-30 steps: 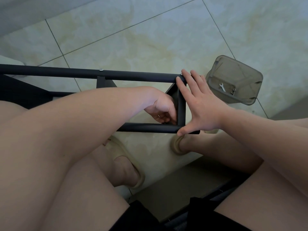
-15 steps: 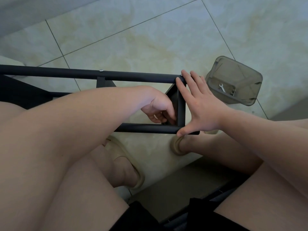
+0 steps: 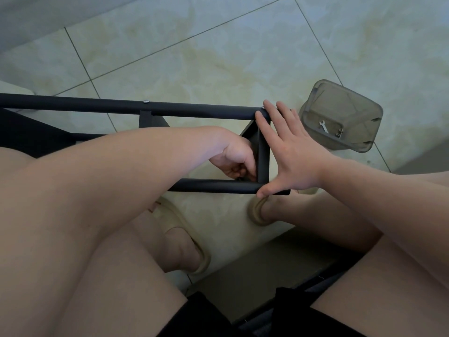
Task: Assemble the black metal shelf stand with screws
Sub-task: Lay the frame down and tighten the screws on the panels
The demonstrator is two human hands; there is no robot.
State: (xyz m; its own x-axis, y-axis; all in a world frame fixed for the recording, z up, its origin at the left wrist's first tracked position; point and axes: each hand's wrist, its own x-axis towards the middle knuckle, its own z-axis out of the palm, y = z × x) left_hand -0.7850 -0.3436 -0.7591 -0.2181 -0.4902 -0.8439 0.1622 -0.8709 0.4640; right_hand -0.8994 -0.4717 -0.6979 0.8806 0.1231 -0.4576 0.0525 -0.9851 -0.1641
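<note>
The black shelf stand (image 3: pixel 80 107) is lying sideways on the tiled floor (image 3: pixel 194 57), by the person's knees. Inside its end corner the left hand (image 3: pixel 233 159) is working, grip pinching what looks like a screw (image 3: pixel 239 178) at the lower rail joint. The right hand (image 3: pixel 291 152), grip spread flat, is bracing the end bar. Tightening is probably coming next, perhaps needing the wrench (image 3: pixel 323 126) lying in the tub (image 3: pixel 313 103).

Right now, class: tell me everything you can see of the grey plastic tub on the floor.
The tub is translucent grey plastic, rectangular with rounded corners and open-topped. It stands on the tiled floor, right of the black frame. Inside lie a small silver spanner and some small hardware.
</note>
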